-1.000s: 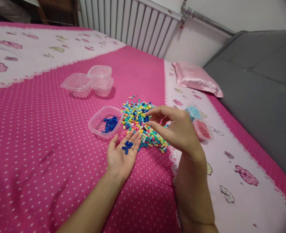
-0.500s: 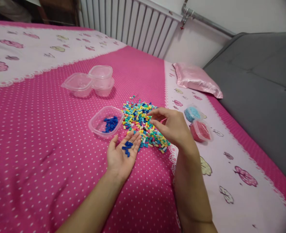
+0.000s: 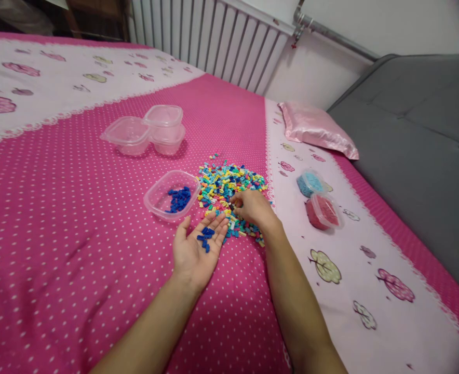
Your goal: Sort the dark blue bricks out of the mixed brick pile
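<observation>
My left hand [image 3: 198, 249] lies palm up with its fingers stretched out, holding several small dark blue toy bricks [image 3: 205, 236] on the palm. Just beyond its thumb, a clear plastic container [image 3: 154, 200] has more dark blue bricks [image 3: 179, 199] inside. My right hand [image 3: 253, 208] reaches down into a pile of mixed-colour toy bricks [image 3: 224, 182], thumb and fingers pinched together at its near middle. Whatever lies between those fingertips is too small and hidden to make out.
Behind the open container stand several clear containers [image 3: 130, 136], two of them stacked. To the right are a lidded container of light blue pieces [image 3: 310, 183] and one of red pieces [image 3: 323, 211]. A pink pillow [image 3: 317, 130] rests near the grey headboard [image 3: 416, 119].
My right hand has moved down and left from above the pile into the bricks, and its fingers have closed together. My left hand keeps the blue bricks on its palm.
</observation>
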{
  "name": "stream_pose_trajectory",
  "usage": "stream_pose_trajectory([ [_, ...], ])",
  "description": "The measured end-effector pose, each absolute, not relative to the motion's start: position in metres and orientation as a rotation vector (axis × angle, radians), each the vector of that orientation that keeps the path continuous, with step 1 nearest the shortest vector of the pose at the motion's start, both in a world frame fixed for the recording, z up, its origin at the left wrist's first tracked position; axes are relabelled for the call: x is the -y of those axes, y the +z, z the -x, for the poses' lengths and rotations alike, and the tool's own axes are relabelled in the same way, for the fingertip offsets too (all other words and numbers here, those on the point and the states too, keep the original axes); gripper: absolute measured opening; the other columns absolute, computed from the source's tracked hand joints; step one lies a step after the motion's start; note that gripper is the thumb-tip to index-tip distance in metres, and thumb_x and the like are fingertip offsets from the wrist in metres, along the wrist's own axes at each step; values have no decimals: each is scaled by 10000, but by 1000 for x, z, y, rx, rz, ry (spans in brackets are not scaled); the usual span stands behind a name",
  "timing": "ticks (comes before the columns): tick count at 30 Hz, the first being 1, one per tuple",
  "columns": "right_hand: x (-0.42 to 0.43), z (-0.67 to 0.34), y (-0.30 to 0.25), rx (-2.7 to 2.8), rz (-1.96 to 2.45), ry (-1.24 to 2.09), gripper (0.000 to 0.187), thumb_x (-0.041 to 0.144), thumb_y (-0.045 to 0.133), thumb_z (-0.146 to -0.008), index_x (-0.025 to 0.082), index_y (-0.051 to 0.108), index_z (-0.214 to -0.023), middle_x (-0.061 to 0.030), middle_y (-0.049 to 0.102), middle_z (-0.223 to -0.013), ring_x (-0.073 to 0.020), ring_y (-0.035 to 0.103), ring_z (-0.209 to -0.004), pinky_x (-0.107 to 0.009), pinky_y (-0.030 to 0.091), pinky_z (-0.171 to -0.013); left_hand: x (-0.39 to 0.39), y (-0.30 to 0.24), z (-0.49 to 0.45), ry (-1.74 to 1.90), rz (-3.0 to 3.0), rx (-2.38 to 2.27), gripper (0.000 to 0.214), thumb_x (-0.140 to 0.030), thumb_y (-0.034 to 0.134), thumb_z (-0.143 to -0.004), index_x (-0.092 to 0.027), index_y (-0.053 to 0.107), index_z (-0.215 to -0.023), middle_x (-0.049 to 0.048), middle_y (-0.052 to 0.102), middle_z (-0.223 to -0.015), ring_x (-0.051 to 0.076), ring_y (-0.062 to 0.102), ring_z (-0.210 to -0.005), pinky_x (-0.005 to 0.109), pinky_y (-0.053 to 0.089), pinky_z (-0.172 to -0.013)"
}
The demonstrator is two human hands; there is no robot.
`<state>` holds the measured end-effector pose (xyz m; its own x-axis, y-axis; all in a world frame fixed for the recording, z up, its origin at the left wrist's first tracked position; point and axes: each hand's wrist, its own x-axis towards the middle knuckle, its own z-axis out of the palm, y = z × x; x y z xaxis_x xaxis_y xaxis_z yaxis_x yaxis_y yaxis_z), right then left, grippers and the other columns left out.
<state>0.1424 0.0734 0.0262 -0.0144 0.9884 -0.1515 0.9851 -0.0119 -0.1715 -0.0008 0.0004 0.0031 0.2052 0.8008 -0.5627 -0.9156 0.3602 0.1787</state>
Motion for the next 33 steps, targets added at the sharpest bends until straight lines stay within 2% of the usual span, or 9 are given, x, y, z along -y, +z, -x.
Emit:
stream_pose_trajectory([
  [13,-77,-151,20,2186,2073,401,189,151,588,-755,214,708,-887,-22,702,-816,-140,614,-749,-224,408,-676,0,4,2,1209,191,-653,375,-333,408,-846,-33,584,-985,241,650,-973,305,648,-984,339,576,-754],
  [22,-85,-169,10,2071,1578,788,91,189,554,-750,163,589,-831,16,621,-778,-101,529,-652,-217,399,-635,0,6,1,1201,218,-664,384,-333,407,-848,-48,587,-1032,236,655,-979,294,651,-984,334,583,-719],
  [25,-85,-170,9,2019,1603,854,87,193,544,-751,170,570,-831,29,609,-725,-101,526,-619,-213,400,-608,1,6,1,1201,223,-668,392,-330,409,-847,-44,587,-1047,239,655,-980,296,649,-989,331,581,-722],
  [28,-84,-170,11,1921,1824,752,95,176,531,-762,173,575,-845,21,623,-704,-107,545,-607,-211,396,-593,1,6,2,1203,227,-665,401,-327,414,-845,-39,585,-1064,242,653,-986,295,645,-995,332,578,-732],
  [33,-82,-174,17,1850,2136,368,128,177,538,-771,190,617,-872,-22,663,-765,-151,593,-733,-234,398,-650,0,6,1,1201,231,-669,403,-334,414,-844,-41,588,-1060,244,647,-996,294,640,-1000,331,577,-734],
])
